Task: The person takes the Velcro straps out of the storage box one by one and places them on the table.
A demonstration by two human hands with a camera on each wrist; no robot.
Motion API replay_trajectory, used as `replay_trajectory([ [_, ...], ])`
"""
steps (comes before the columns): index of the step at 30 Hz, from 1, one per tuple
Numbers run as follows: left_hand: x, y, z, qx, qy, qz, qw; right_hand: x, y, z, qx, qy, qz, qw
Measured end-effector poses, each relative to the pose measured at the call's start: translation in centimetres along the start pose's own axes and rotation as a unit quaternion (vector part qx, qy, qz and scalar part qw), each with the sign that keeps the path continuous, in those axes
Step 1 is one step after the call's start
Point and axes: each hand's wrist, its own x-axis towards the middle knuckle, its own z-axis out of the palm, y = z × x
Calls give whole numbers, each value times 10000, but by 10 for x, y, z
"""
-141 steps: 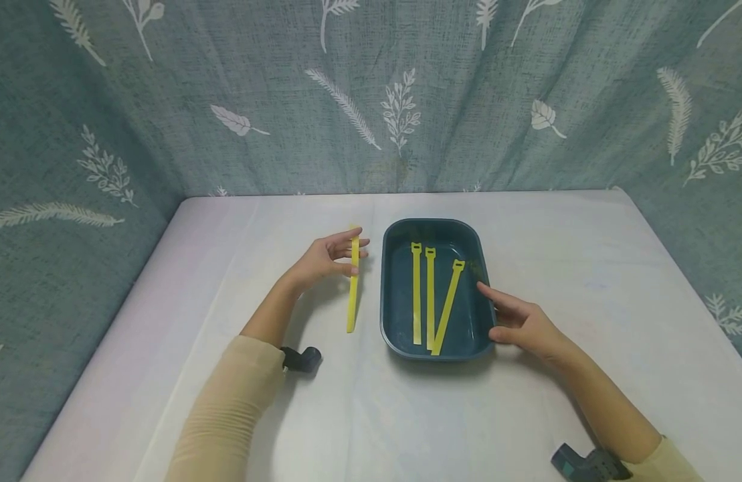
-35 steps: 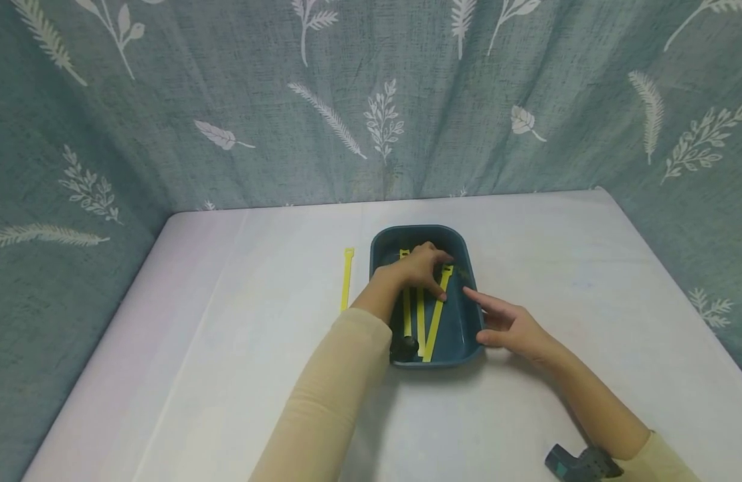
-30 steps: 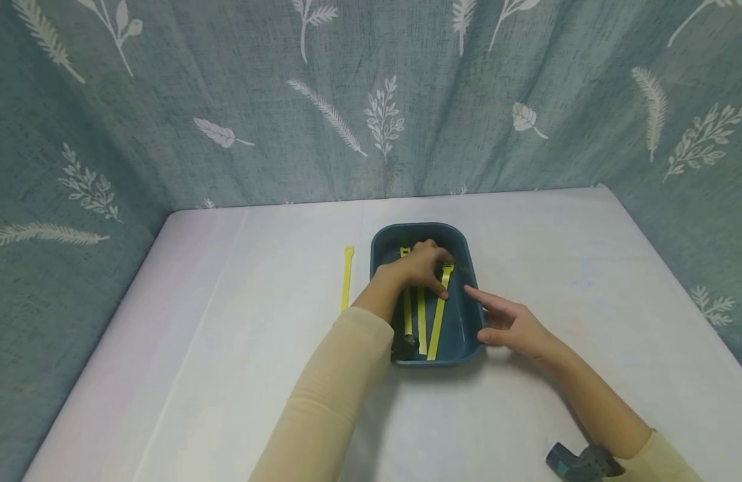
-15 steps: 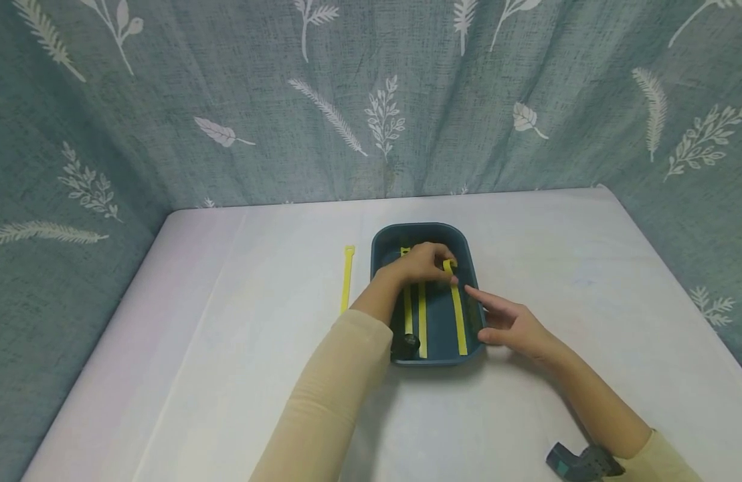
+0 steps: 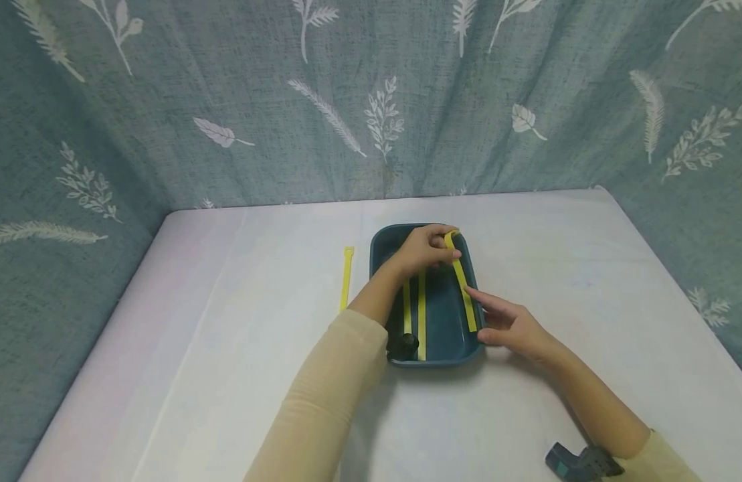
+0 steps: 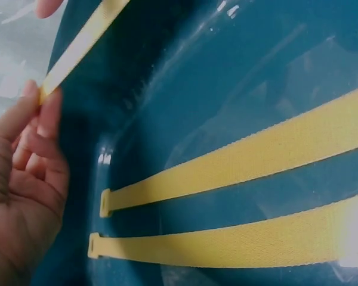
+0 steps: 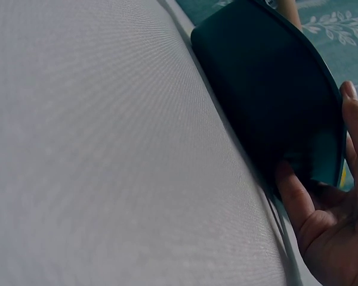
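Note:
My left hand (image 5: 423, 249) pinches a yellow hook-and-loop cable tie (image 5: 460, 274) near its slotted end, between thumb and fingers. The strap slants down along the right side of a dark teal tray (image 5: 433, 363). In the left wrist view, two more yellow ties, an upper tie (image 6: 238, 158) and a lower tie (image 6: 227, 245), lie flat in the tray; my left arm partly covers them in the head view. My right hand (image 5: 510, 323) touches the tray's right side, its index fingertip at the rim and its thumb against the outer wall. In the right wrist view, these fingers (image 7: 295, 193) look relaxed.
A single yellow tie (image 5: 347, 276) lies on the white tabletop (image 5: 256, 301) left of the tray, its lower end hidden by my left arm. Patterned green curtains (image 5: 256, 87) close off the back and sides. Wrist-worn cameras sit on both arms, the right wrist camera (image 5: 578, 462) beside the right sleeve.
My left hand has set one tie on the table and reached into the tray. It has taken the rightmost tie, swung it right and lifted it. The right hand keeps its place.

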Motion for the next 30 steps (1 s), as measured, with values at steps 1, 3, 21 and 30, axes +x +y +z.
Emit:
replay_trajectory([
  [1, 1, 1, 0, -56, 37, 70, 10000, 0, 0, 0, -22, 2, -7, 10000],
  [3, 2, 4, -1, -112, 111, 156, 9998, 1, -1, -2, -28, 4, -41, 10000],
  [21, 2, 8, -16, -54, 669, 490, 9965, -4, 13, 2, 50, 86, -584, 9982],
  [30, -5, 21, -23, -576, 324, 622, 9959, -4, 17, 4, 69, 243, -789, 9966],
])
